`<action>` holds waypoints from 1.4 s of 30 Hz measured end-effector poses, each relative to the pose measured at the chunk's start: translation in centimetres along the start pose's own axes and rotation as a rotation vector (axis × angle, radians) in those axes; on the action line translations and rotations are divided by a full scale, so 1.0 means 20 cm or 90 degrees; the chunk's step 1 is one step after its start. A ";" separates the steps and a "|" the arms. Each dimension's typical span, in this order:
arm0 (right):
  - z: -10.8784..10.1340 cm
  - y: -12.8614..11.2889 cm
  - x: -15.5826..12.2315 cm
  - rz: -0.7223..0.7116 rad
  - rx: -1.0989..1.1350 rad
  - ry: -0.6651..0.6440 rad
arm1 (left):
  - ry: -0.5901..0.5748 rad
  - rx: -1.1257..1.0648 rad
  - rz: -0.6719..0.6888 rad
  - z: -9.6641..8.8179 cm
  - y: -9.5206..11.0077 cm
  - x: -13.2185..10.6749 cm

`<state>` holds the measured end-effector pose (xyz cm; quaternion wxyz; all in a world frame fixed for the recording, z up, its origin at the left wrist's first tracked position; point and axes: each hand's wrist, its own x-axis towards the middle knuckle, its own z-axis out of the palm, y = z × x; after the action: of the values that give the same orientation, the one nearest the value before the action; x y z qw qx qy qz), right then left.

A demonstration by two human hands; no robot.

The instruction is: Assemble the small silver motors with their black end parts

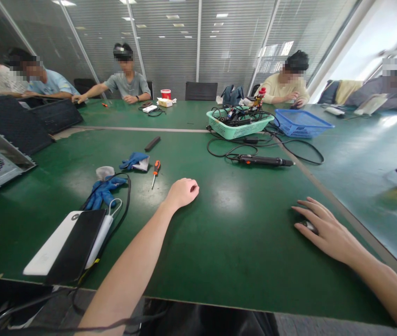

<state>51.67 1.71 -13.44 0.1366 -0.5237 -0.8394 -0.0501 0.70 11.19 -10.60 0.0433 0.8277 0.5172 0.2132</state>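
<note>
My left hand (183,192) rests on the green tabletop, its fingers curled into a loose fist, with nothing showing in it. To its left, an orange-and-black screwdriver (155,173) lies apart from the hand. My right hand (324,229) is low over the table at the right. Its thumb and extended fingers are around a small dark rounded object (309,227), mostly covered by the hand; its kind is unclear. Farther forward, between the hands, lies a black electric screwdriver (265,160) with a cable.
Blue gloves (102,192), a white phone-like slab (53,245), a black slab (75,247) and cables lie left. A computer case (0,165) stands far left. A green basket (235,131) of cables and tools sits beside a blue basket (301,125). Several people sit around the table.
</note>
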 end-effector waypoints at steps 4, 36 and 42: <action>0.01 -0.27 0.19 -0.043 0.016 -0.010 | 0.001 0.008 0.002 0.00 0.00 0.00; 0.12 -0.82 0.73 -0.067 0.328 0.032 | -0.093 -0.121 0.130 -0.04 0.19 0.00; 0.13 -0.85 0.75 -0.041 0.308 0.063 | -0.156 -0.163 0.168 -0.08 0.22 0.00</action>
<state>29.79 7.79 -10.72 0.2970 -0.4457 -0.8355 0.1227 3.67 8.95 -7.82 0.1824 0.8956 0.3641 0.1788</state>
